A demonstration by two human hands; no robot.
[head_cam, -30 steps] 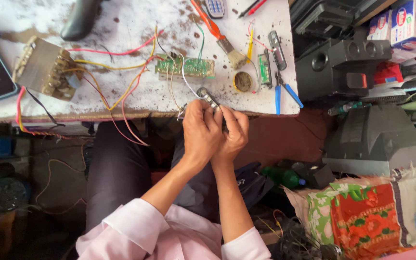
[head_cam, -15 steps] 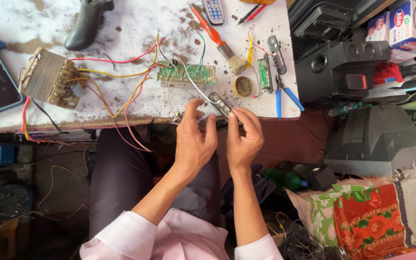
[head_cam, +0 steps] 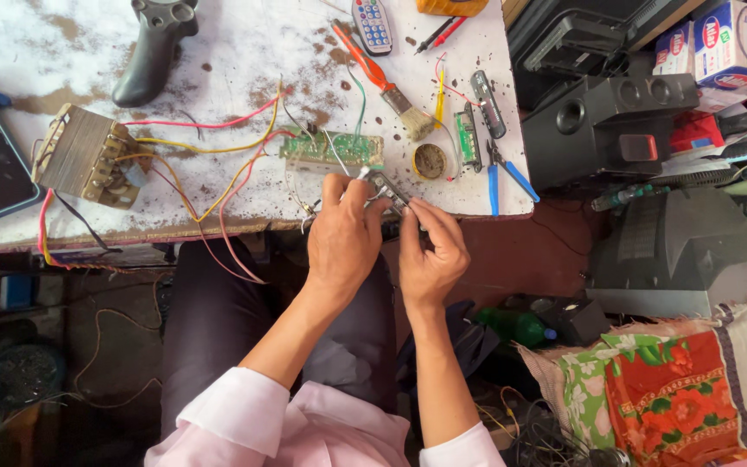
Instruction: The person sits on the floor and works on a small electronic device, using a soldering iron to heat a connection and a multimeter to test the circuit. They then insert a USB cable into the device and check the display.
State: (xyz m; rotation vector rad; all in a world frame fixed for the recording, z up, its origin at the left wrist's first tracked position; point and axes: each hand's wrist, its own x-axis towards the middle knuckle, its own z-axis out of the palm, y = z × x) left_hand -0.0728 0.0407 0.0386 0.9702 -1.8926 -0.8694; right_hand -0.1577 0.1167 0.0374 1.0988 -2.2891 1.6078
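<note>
My left hand (head_cam: 345, 238) and my right hand (head_cam: 430, 255) meet at the front edge of the stained white workbench (head_cam: 218, 60). Both pinch a small metal-framed electronic part (head_cam: 388, 188) with thin wires running from it. Just beyond my fingers lies a green circuit board (head_cam: 332, 149), tied by red and yellow wires (head_cam: 218, 156) to a transformer (head_cam: 88, 160) at the left. My lap and dark trousers fill the space under the bench.
On the bench lie a brush with an orange handle (head_cam: 386, 82), a remote control (head_cam: 373, 24), a round tin (head_cam: 430, 161), blue-handled pliers (head_cam: 503, 173) and a black tool grip (head_cam: 153, 47). A black speaker (head_cam: 607, 121) stands at the right, patterned cloth (head_cam: 676, 389) lower right.
My hands have drawn apart a little and risen toward the bench edge, bringing the small part closer to the green board.
</note>
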